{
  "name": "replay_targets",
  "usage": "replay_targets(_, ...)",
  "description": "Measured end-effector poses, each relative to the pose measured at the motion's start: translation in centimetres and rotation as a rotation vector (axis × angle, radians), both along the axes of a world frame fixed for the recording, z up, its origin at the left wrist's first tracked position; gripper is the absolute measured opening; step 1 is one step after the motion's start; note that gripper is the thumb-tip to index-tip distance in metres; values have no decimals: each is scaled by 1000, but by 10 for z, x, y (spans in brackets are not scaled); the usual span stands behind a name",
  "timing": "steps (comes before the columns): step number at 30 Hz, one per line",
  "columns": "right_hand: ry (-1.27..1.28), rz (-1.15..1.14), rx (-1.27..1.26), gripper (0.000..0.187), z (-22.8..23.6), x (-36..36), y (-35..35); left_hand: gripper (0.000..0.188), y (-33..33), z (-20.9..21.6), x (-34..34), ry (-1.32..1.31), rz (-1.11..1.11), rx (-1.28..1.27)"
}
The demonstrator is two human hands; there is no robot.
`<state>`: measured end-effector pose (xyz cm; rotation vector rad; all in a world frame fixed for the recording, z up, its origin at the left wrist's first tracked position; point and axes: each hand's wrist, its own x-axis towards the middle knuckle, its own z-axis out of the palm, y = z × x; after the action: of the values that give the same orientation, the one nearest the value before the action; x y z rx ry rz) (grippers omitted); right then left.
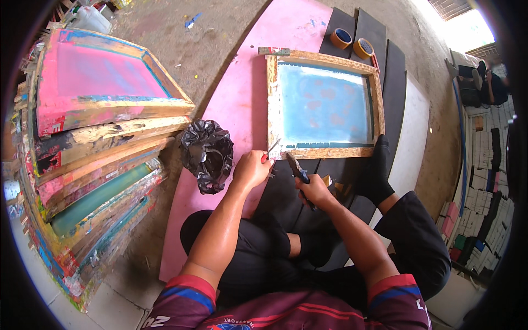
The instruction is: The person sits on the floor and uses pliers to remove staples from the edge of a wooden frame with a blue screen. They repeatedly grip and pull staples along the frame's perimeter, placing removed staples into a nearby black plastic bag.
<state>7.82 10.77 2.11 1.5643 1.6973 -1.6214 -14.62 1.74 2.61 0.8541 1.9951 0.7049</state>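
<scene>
A wooden screen-printing frame (330,153) with blue-coated mesh (324,99) lies in front of me. At its near left corner, my left hand (252,169) is closed round a red-handled screwdriver (273,147), its thin shaft slanting up over the wood. My right hand (315,191) grips a pair of pliers (296,166) by dark handles with some blue. The plier jaws reach the near rail just right of that corner; whether they pinch anything is too small to tell. My foot in a black sock (380,159) touches the frame's near right corner.
A crumpled black plastic bag (207,157) sits left of my left hand. Stacked paint-stained frames (110,124) rise at the left. Two tape rolls (341,38) lie beyond the frame on dark boards (369,33), beside a pink board (247,93). Another person (489,85) sits far right.
</scene>
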Motion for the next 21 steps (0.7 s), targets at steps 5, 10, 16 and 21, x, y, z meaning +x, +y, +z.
replay_targets(5, -92, 40, 203, 39, -3, -4, -15, 32, 0, -2, -2, -23, -4, -46)
replay_targets(10, -145, 80, 489, 39, -3, -12, -34, 31, -1, -16, -4, -13, 1, -2)
replay_targets(16, -230, 92, 577, 43, 7, -23, -51, 33, -6, -16, -5, -69, 41, 0)
replay_targets(21, -77, 80, 466, 47, 5, -9, -41, 38, -7, -23, -7, -30, -19, 44)
